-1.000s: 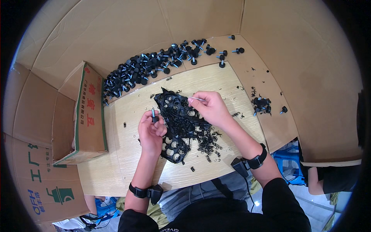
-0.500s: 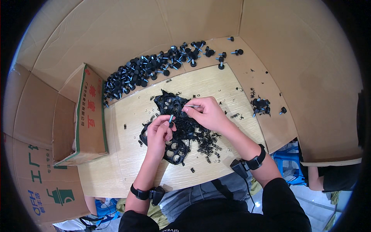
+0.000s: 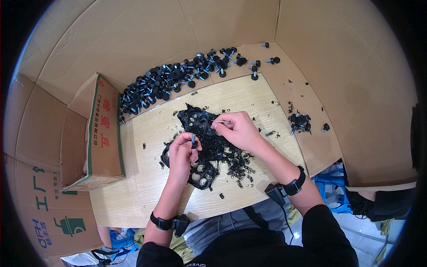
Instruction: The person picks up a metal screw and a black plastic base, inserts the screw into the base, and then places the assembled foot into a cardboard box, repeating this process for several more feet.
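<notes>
Between the thumb and fingers of my left hand [image 3: 179,155], a knob-headed screw [image 3: 194,144] is pinched, its black round head low and its silvery shank pointing up. My right hand [image 3: 240,131] is closed on a thin metal pick-like tool [image 3: 221,121], whose tip points left, apart from the screw. Under both hands lies a heap of black rubbery sheet pieces [image 3: 195,116] with round holes. Small black curled scraps [image 3: 240,165] are strewn beside it, toward my right forearm.
Many black-headed screws [image 3: 155,84] are piled along the far cardboard wall. A cardboard box [image 3: 106,133] stands at the left. On the right cardboard strip sits a small clump of black pieces [image 3: 300,122] near a lone screw [image 3: 325,127]. Tall cardboard walls [image 3: 231,22] enclose the table.
The screw in my left hand has turned more upright and shifted slightly left. My right hand and its tool have barely moved. At the far right, another person's arm has shifted.
</notes>
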{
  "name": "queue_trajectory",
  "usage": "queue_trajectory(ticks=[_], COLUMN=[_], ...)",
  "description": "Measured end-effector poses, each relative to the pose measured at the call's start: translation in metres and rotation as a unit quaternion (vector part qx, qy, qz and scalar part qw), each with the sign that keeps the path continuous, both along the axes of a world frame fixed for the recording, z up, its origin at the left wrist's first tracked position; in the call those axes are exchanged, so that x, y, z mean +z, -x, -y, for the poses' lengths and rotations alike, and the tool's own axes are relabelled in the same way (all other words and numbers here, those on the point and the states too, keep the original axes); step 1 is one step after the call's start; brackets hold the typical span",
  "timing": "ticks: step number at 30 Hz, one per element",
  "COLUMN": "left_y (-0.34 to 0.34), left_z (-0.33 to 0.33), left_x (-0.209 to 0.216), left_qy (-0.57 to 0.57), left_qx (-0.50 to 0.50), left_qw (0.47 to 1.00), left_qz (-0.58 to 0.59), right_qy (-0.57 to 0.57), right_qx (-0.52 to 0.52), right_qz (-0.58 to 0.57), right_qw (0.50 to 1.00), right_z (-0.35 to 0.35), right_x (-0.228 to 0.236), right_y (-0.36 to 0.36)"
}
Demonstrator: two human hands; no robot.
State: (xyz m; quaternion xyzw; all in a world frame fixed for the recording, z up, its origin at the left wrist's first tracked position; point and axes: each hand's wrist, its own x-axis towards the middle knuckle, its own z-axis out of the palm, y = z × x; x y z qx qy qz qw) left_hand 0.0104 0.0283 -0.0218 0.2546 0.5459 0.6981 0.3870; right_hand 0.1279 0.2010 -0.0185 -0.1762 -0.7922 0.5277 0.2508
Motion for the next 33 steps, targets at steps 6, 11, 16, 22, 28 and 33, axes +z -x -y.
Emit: queue_trajectory(ticks=[6,11,16,22,28,33], left_y=[0.001,-0.001,-0.002,0.002,-0.002,0.001], left_z=[-0.001,-0.002,-0.001,-0.001,-0.002,0.001], left_x=[-0.001,0.000,-0.001,-0.002,0.001,-0.008], left_qy=[0.004,0.001,0.004,0.000,0.022,0.010], left_qx=[0.000,0.004,0.008,0.012,0.076,0.128], left_qw=[1.000,1.000,1.000,1.000,0.996,0.981], left_qz=[0.013,0.020,0.007,0.001,-0.038,-0.143], right_qy=[0.020,0.013,-0.003,0.008,0.013,-0.037], right_qx=[-0.002,-0.001,-0.001,-0.004,0.008,0.011], right_qz=[-0.025,-0.023,-0.017,-0.010,-0.010,0.001], right_qw=[0.999,1.000,1.000,1.000,1.000,0.999], right_z=[0.000,-0.001,-0.001,0.000,0.000,0.000], right_x=[-0.002,-0.009,-0.005,-0.002,-0.001,-0.001], right_y=[0.000,0.000,0.000,0.003,0.001,-0.004])
